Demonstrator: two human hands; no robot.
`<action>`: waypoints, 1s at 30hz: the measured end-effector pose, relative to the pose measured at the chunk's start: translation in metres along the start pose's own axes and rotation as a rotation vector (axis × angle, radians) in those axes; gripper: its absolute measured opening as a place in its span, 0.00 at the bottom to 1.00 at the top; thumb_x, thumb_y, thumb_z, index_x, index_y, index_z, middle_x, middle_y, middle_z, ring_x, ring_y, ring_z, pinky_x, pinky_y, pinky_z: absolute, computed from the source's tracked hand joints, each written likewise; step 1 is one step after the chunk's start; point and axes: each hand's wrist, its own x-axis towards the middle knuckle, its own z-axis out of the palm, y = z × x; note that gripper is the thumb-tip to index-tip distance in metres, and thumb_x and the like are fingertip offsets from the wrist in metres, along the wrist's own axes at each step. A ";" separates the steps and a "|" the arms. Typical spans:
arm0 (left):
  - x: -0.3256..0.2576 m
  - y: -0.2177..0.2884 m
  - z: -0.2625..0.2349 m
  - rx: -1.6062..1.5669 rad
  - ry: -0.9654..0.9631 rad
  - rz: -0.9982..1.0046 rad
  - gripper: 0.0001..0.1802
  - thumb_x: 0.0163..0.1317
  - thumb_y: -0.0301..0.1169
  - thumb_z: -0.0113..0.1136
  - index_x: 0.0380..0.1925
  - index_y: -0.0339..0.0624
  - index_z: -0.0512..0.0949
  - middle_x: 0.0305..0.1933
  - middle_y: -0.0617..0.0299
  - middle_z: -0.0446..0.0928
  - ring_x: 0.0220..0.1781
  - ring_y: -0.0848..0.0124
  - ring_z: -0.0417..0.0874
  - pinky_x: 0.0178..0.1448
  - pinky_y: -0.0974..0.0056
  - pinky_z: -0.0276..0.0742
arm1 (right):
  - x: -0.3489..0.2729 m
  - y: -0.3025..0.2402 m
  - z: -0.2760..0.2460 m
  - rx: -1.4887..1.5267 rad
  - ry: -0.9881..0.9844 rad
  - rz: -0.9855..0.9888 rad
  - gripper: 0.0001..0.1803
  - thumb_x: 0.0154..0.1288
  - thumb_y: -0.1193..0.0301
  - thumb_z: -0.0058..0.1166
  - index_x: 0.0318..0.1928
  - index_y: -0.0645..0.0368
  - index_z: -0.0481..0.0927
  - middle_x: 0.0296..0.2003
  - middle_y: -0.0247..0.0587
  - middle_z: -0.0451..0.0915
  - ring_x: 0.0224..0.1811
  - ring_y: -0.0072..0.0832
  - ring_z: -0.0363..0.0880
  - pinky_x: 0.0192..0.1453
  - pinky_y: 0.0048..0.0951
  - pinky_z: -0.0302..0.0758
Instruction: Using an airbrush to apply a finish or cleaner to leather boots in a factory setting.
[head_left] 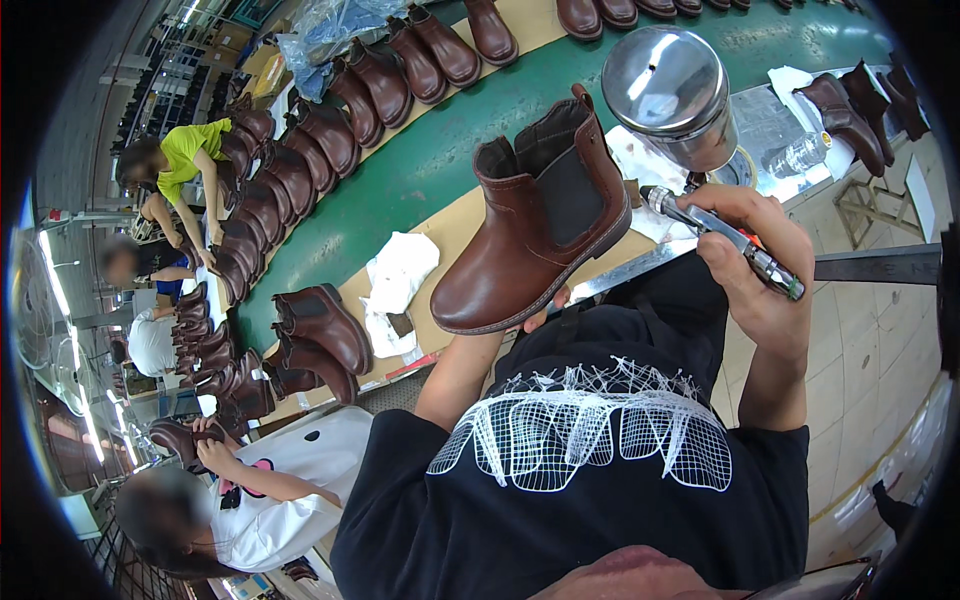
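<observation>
brown boot (pixel 535 235) hid most of the left hand (pixel 537 319), finger spread untellable; right of the boot, the right hand (pixel 765 310) finger-pinched a spray gun (pixel 768 268), best held steady.

Two hands (pixel 778 305) are holding one boot (pixel 535 245) and one spray gun (pixel 742 240); one metal cup (pixel 665 85), one clear bottle (pixel 797 155), over twenty more boots (pixel 380 85) and at least three other people (pixel 190 152) are showing.

Chelsea boot (pixel 540 225) above the near edge of the counter (pixel 430 170), spray gun (pixel 738 240) to its right, cloth (pixel 405 265) on the counter to its left, ankle boots (pixel 335 325) farther left, boot row (pixel 375 92) along the far side, plastic bottle (pixel 800 155) at right.
</observation>
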 end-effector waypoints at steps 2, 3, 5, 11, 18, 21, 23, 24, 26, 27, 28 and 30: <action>0.002 0.000 -0.012 -0.127 -0.181 -0.027 0.42 0.70 0.61 0.40 0.73 0.44 0.53 0.68 0.28 0.59 0.37 0.25 0.76 0.12 0.44 0.75 | 0.001 0.001 0.000 -0.005 0.012 -0.018 0.12 0.61 0.70 0.65 0.42 0.64 0.83 0.34 0.41 0.85 0.35 0.28 0.83 0.43 0.26 0.72; 0.002 0.000 -0.017 -0.143 -0.208 -0.063 0.42 0.70 0.61 0.40 0.73 0.44 0.52 0.68 0.28 0.59 0.37 0.25 0.76 0.12 0.44 0.75 | 0.001 0.001 0.001 -0.008 0.023 -0.037 0.12 0.61 0.71 0.65 0.42 0.64 0.83 0.34 0.40 0.85 0.35 0.28 0.83 0.43 0.26 0.72; 0.003 -0.002 -0.024 -0.159 -0.236 -0.100 0.42 0.70 0.62 0.40 0.73 0.45 0.52 0.68 0.28 0.59 0.37 0.25 0.76 0.12 0.43 0.75 | 0.003 0.000 0.002 0.032 0.038 -0.021 0.12 0.61 0.71 0.65 0.42 0.65 0.83 0.34 0.41 0.85 0.35 0.28 0.83 0.43 0.26 0.72; -0.002 -0.004 -0.025 -0.136 -0.199 -0.119 0.41 0.70 0.61 0.40 0.73 0.46 0.53 0.67 0.29 0.60 0.35 0.26 0.77 0.12 0.45 0.75 | 0.007 0.005 0.003 0.095 0.064 0.009 0.12 0.64 0.72 0.64 0.44 0.66 0.82 0.35 0.39 0.84 0.35 0.22 0.80 0.39 0.22 0.72; 0.004 -0.005 -0.009 -0.142 -0.211 -0.054 0.39 0.72 0.59 0.39 0.73 0.47 0.53 0.69 0.31 0.59 0.35 0.26 0.76 0.11 0.46 0.73 | 0.013 0.038 0.019 0.193 0.145 0.083 0.13 0.70 0.73 0.59 0.52 0.66 0.80 0.37 0.32 0.80 0.36 0.13 0.72 0.37 0.16 0.67; 0.013 -0.012 -0.002 -0.203 -0.277 -0.070 0.39 0.72 0.59 0.40 0.74 0.48 0.52 0.68 0.30 0.59 0.36 0.26 0.77 0.14 0.46 0.76 | 0.014 0.049 0.032 0.194 0.155 0.100 0.24 0.65 0.72 0.64 0.60 0.64 0.76 0.41 0.34 0.79 0.40 0.15 0.72 0.44 0.16 0.69; 0.019 -0.016 0.000 -0.265 -0.268 -0.053 0.40 0.72 0.60 0.41 0.74 0.48 0.52 0.66 0.28 0.59 0.37 0.25 0.77 0.17 0.46 0.79 | 0.016 0.047 0.047 0.179 0.213 0.009 0.34 0.58 0.70 0.70 0.64 0.63 0.72 0.46 0.38 0.78 0.44 0.22 0.74 0.51 0.22 0.71; 0.023 -0.016 -0.003 -0.349 -0.342 -0.165 0.40 0.71 0.60 0.42 0.74 0.50 0.51 0.64 0.26 0.59 0.38 0.25 0.77 0.21 0.45 0.81 | 0.015 0.052 0.048 0.074 0.161 0.051 0.44 0.52 0.67 0.75 0.68 0.62 0.68 0.54 0.46 0.75 0.53 0.32 0.74 0.60 0.30 0.70; 0.026 -0.022 0.005 -0.473 -0.393 -0.247 0.42 0.69 0.63 0.44 0.75 0.53 0.51 0.56 0.22 0.60 0.41 0.25 0.77 0.31 0.42 0.85 | 0.013 0.061 0.057 0.012 0.202 -0.005 0.47 0.50 0.65 0.76 0.69 0.62 0.67 0.56 0.49 0.74 0.55 0.36 0.73 0.61 0.33 0.69; 0.027 -0.026 0.010 -0.472 -0.398 -0.251 0.42 0.69 0.63 0.44 0.75 0.53 0.51 0.56 0.22 0.60 0.41 0.25 0.77 0.31 0.42 0.85 | 0.013 0.063 0.060 -0.047 0.239 -0.063 0.49 0.49 0.63 0.77 0.70 0.62 0.65 0.58 0.51 0.72 0.58 0.40 0.72 0.63 0.36 0.68; 0.028 -0.031 0.016 -0.440 -0.355 -0.180 0.41 0.70 0.62 0.43 0.74 0.51 0.51 0.54 0.20 0.64 0.37 0.27 0.79 0.25 0.46 0.83 | 0.010 0.068 0.061 -0.102 0.220 -0.031 0.53 0.47 0.59 0.78 0.71 0.61 0.63 0.59 0.52 0.70 0.59 0.43 0.71 0.64 0.38 0.68; 0.032 -0.035 0.019 -0.412 -0.302 -0.113 0.40 0.71 0.60 0.41 0.74 0.48 0.52 0.52 0.17 0.68 0.33 0.30 0.82 0.20 0.50 0.82 | 0.009 0.075 0.065 -0.119 0.243 -0.059 0.53 0.46 0.58 0.78 0.71 0.60 0.64 0.57 0.51 0.71 0.57 0.43 0.70 0.63 0.39 0.68</action>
